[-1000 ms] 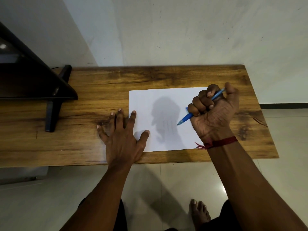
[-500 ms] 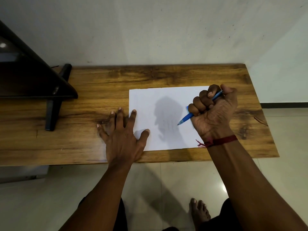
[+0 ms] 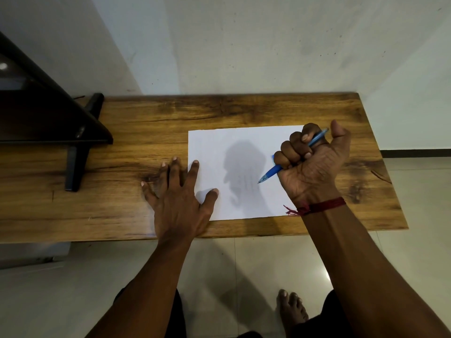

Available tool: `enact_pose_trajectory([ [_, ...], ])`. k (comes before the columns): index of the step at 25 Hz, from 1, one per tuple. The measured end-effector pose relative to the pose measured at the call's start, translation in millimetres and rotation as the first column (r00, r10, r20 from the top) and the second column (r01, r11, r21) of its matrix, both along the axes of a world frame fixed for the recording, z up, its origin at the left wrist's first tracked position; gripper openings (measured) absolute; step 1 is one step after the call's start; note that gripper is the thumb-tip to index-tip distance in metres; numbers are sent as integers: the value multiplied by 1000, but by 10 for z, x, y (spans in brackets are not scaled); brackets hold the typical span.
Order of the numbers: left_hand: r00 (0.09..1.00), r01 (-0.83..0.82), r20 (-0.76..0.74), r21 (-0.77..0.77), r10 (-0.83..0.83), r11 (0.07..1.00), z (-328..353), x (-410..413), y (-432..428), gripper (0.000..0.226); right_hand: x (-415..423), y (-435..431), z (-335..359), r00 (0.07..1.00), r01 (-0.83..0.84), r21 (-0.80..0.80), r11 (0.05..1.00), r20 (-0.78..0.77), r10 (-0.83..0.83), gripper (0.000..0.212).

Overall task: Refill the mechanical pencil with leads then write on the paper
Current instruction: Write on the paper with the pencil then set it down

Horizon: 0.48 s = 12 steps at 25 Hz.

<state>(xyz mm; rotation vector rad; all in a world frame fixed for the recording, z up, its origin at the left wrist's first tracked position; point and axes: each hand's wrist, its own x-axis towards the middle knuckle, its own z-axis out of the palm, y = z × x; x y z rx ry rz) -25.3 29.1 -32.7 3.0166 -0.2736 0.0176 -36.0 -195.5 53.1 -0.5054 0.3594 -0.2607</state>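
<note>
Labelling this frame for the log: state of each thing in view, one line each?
mechanical pencil: gripped in a fist, tip pointing down at the sheet
paper: flat on the table, no clear writing visible
left hand: spread flat, index and thumb on the paper's left edge
right hand: closed around the pencil
table: carrying the paper

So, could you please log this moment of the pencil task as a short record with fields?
surface: wooden table against a pale wall
paper: white sheet lying flat on the table, no writing legible
pencil: blue mechanical pencil, tip pointing down at the paper
right hand: right hand closed in a fist around the pencil, red thread on the wrist
left hand: left hand spread flat, forefinger and thumb on the paper's left edge
other: dark stand on the table's left
lead refills: none visible
</note>
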Motion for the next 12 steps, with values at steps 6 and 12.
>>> enact_pose_trajectory([
  [6,1000,-1,-1,1,1,1000,9,-3,0,79,10,-15,14,999,26,-19,999,-44,-27,51],
  [12,1000,-4,1,-19,4,1000,-6,0,1,78,-13,-29,24,1000,-1,3,1000,-11,1,58],
])
